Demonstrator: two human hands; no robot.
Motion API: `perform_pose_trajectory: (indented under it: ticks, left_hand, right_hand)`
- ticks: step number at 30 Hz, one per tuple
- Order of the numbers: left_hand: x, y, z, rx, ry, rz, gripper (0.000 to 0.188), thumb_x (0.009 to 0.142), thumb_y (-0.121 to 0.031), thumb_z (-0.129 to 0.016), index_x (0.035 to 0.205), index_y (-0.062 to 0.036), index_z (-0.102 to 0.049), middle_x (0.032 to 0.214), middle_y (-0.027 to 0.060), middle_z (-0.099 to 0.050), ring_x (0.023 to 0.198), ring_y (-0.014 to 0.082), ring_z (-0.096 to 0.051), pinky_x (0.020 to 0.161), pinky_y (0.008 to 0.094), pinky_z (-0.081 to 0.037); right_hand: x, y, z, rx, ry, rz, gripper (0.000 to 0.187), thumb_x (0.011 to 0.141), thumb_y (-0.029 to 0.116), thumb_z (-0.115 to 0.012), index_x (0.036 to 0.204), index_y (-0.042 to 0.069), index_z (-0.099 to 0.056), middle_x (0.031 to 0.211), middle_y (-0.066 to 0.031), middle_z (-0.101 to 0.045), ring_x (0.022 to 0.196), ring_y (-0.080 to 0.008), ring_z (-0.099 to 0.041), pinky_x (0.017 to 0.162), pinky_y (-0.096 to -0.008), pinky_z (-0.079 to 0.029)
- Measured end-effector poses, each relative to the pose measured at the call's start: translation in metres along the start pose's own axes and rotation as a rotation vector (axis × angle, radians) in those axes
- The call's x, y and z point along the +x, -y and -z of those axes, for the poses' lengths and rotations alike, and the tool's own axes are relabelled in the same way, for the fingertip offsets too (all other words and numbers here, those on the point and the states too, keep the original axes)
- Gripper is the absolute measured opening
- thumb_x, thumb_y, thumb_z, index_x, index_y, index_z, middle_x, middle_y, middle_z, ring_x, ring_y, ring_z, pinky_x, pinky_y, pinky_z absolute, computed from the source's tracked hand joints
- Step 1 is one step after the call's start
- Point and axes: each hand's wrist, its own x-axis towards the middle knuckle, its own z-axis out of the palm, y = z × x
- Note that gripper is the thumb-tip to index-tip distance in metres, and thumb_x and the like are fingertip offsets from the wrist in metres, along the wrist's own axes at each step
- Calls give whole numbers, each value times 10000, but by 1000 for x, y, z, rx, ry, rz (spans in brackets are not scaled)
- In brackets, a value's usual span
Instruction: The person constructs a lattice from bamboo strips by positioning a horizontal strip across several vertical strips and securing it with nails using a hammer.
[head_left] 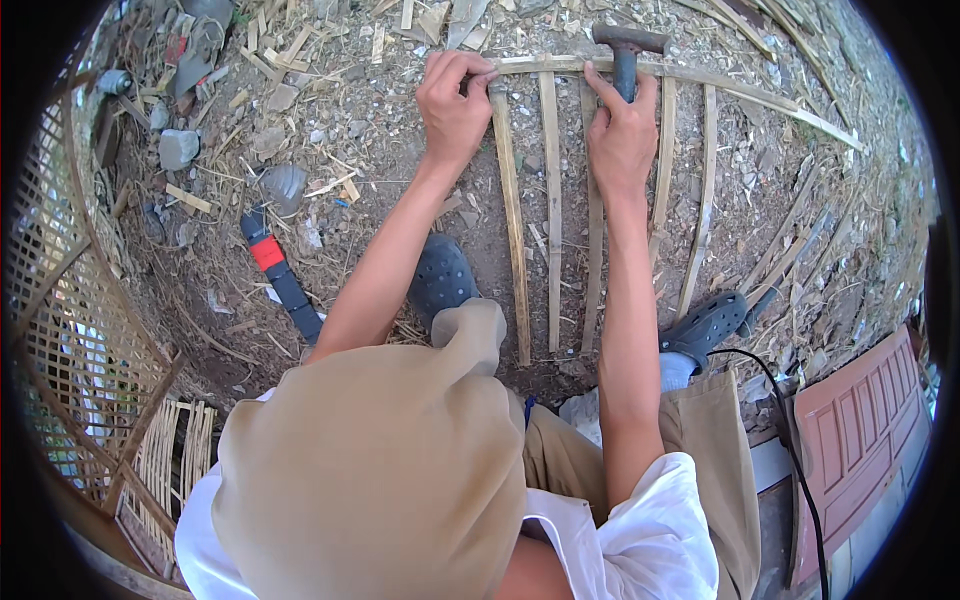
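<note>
Row of slats [552, 200], hammer [625, 72] in my right grip [622, 145]

My left grip [455, 110] is closed at the left end of a long strip [760, 92], thumb and forefinger pinched together; whether some small thing is also between them, I cannot tell. This strip is pale, narrow and slightly bowed, and it crosses the slats near their far ends. My right grip is clasped around the dark, rounded handle of the hammer, with the forefinger against the strip. The hammer's head is a dull, dark bar, just beyond the strip.

I count five slats, lying on the ground [380, 215] with gaps between them. They are thin and straight, with a dry, fibrous look, like split bamboo or wood. The ground is brown earth, rough with chips, straw-like bits and stones. My dark shoes [441, 277], with round holes, are on both sides of the row. To my left lies a flat dark object [290, 295] with a red band, and farther is a curved woven lattice [75, 300]. To my right, a reddish panel [860, 420] shows rectangular mouldings.
</note>
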Motion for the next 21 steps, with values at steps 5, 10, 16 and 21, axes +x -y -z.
perform_pose_trajectory:
  ticks: [5, 10, 16, 21]
  left_hand:
    - [0, 4, -4, -45, 13, -14, 155, 845, 99, -824, 908, -19, -748, 975, 97, -797, 937, 275, -746, 868, 386, -584]
    - [3, 1, -3, -77, 24, -35, 164, 838, 122, -799, 889, -13, -720, 966, 104, -783, 934, 301, -715, 849, 406, -570]
    - [6, 2, 1, -55, 56, -22, 153, 852, 113, -819, 902, -7, -738, 987, 106, -799, 959, 280, -745, 879, 384, -587]
    - [4, -4, -3, -101, 31, -12, 163, 850, 134, -786, 902, -5, -718, 957, 100, -772, 932, 286, -714, 847, 396, -573]
  right_hand:
    - [-1, -5, -5, 50, -50, -21, 539, 939, -20, -716, 1329, 333, -833, 1358, -162, -629, 968, -426, -766, 836, -521, -632]
    - [-1, -2, -5, 91, -87, -72, 495, 945, -2, -729, 1290, 333, -850, 1351, -141, -638, 965, -416, -768, 833, -516, -629]
    - [4, 3, -3, 127, -79, -95, 503, 933, -51, -703, 1254, 298, -870, 1383, -172, -649, 1006, -423, -766, 845, -493, -622]
    - [4, 1, -3, 148, -92, -83, 527, 913, -106, -683, 1267, 238, -866, 1417, -239, -640, 1041, -433, -756, 872, -482, -611]
